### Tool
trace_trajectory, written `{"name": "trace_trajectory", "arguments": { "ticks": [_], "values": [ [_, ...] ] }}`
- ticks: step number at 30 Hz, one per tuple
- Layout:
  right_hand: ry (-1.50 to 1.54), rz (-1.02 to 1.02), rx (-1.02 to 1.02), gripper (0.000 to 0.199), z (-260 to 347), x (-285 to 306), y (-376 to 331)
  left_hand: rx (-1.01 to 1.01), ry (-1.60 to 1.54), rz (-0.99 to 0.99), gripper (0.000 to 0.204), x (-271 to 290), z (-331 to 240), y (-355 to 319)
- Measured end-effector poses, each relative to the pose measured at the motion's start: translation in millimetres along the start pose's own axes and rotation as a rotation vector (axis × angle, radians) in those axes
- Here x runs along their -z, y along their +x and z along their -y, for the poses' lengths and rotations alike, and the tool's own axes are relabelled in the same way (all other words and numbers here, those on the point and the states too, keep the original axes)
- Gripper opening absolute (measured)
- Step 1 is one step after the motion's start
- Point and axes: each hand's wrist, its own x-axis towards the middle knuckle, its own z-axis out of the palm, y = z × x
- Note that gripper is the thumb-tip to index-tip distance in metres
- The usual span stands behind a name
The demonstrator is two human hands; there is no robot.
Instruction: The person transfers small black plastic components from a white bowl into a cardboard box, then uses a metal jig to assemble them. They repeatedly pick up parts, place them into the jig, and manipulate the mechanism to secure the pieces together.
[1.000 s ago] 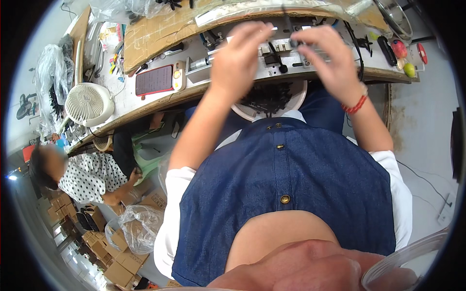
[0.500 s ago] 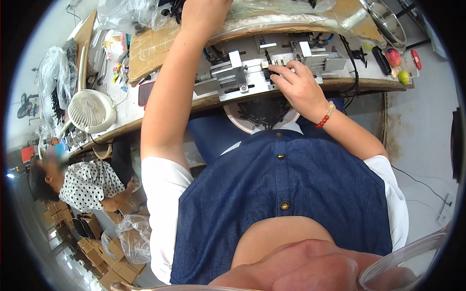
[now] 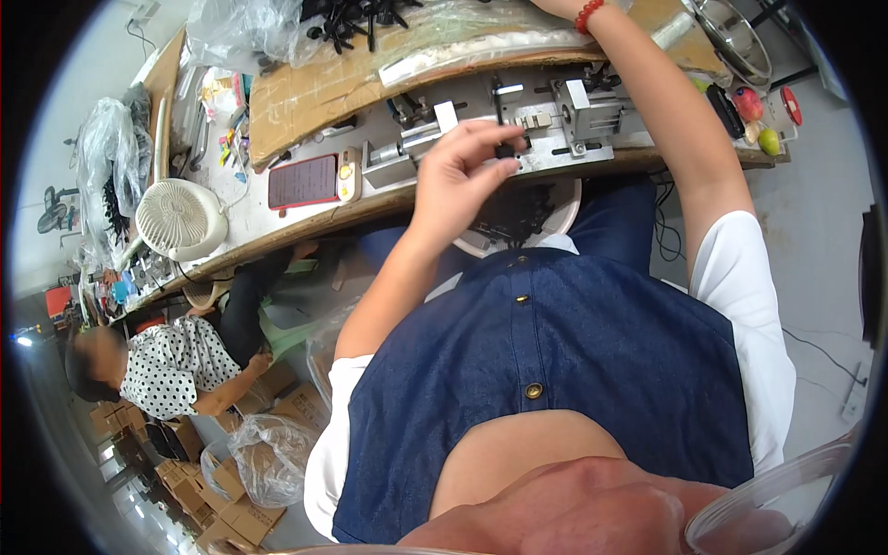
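Note:
My left hand [image 3: 464, 174] is over the metal fixture [image 3: 578, 120] at the bench edge. Its thumb and index finger close on a small black part [image 3: 506, 150] beside the fixture's middle. My right arm stretches up to the far side of the bench. At the picture's top edge, my right hand [image 3: 557, 7], below which a red bead bracelet shows, is cut off and its fingers are hidden. A pile of black branching parts [image 3: 356, 23] lies on plastic film at the far left. Under the bench edge, a white basin [image 3: 575, 208] holds several black pieces.
Left of the fixture lie a red-edged phone [image 3: 303, 182] and a small white-and-yellow device [image 3: 348, 176]. A white fan [image 3: 180, 219] stands farther left. Cardboard [image 3: 314, 102] covers the rear bench. A person in a dotted shirt [image 3: 176, 365] sits at lower left.
My left hand has come down from the far side of the bench to the fixture. My right hand has left the fixture and reached to the far side. The phone has come into view.

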Motion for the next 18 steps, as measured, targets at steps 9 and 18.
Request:
{"name": "trace_trajectory", "arguments": {
  "ticks": [9, 18],
  "values": [
    [0.286, -0.064, -0.101, 0.022, 57, 34, -17, -0.201, 0.741, -0.142, 0.021, -23, 30, -13],
    [1.561, -0.291, -0.69, 0.011, 4, 46, -8, -0.297, 0.823, -0.198, 0.023, -25, 44, -9]
  ]
}}
